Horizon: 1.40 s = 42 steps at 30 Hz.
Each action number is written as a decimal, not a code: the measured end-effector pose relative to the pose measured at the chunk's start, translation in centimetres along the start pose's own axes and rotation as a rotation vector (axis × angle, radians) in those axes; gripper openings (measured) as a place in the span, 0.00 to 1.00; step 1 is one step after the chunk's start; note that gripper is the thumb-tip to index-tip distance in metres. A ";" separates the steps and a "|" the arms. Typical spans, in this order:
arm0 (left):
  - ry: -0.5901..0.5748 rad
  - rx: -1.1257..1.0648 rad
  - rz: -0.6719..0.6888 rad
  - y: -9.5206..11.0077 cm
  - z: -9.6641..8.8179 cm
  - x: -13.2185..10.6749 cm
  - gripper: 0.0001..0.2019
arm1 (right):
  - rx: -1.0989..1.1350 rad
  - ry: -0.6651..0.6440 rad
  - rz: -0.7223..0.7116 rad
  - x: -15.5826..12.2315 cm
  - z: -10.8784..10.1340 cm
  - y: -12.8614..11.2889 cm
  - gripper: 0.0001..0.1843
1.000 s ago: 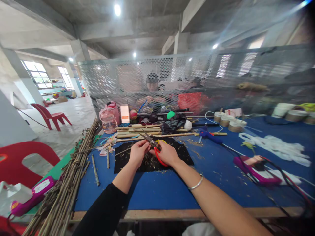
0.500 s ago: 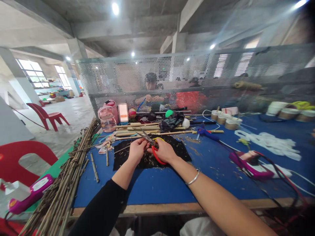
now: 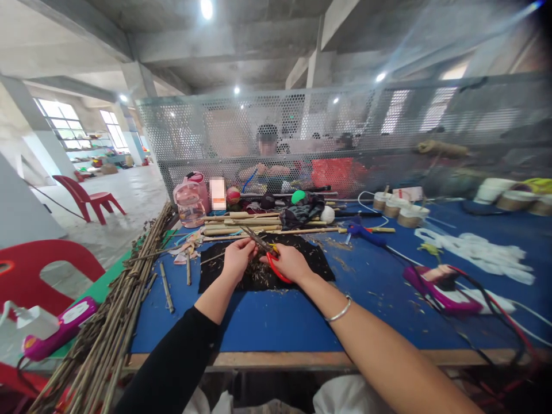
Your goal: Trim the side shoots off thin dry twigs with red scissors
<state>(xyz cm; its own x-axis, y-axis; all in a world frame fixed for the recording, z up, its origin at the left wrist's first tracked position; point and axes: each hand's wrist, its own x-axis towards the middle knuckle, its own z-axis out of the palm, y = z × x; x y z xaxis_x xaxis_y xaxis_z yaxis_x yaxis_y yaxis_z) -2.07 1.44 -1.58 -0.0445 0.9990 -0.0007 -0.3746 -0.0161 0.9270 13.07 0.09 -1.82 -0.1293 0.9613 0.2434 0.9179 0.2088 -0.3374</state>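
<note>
My right hand is closed round red-and-yellow handled scissors, their blades pointing up and left. My left hand pinches a thin twig that runs out to the left, right at the blades. Both hands hover over a black cloth strewn with small cut bits, on a blue table. A silver bangle sits on my right wrist.
A bundle of long dry stalks lies along the table's left edge. Bamboo sticks, a pink bottle, tape rolls, a blue tool and a purple glue gun lie around. Behind a mesh screen sit other people. Red chairs stand left.
My hands stay together over the black cloth; the view has shifted slightly. The scissors and twig keep nearly the same place.
</note>
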 end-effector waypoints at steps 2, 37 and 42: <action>0.020 0.001 0.011 0.1 -0.1 0.0 0.15 | -0.007 -0.010 0.016 -0.1 -0.1 0.0 0.26; 0.022 -0.041 0.028 0.0 0.1 0.1 0.10 | 0.050 0.022 -0.019 -0.3 -0.1 -0.3 0.23; -0.029 0.005 0.011 -0.2 0.3 0.0 0.09 | 0.093 0.041 -0.084 -0.4 0.1 -0.3 0.23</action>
<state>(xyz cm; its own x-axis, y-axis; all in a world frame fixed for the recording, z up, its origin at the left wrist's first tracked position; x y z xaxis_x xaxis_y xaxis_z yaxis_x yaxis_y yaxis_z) -1.70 1.49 -1.70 -0.0216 0.9996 0.0203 -0.3697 -0.0269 0.9288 12.81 -0.33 -1.86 -0.1871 0.9320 0.3104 0.8656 0.3058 -0.3966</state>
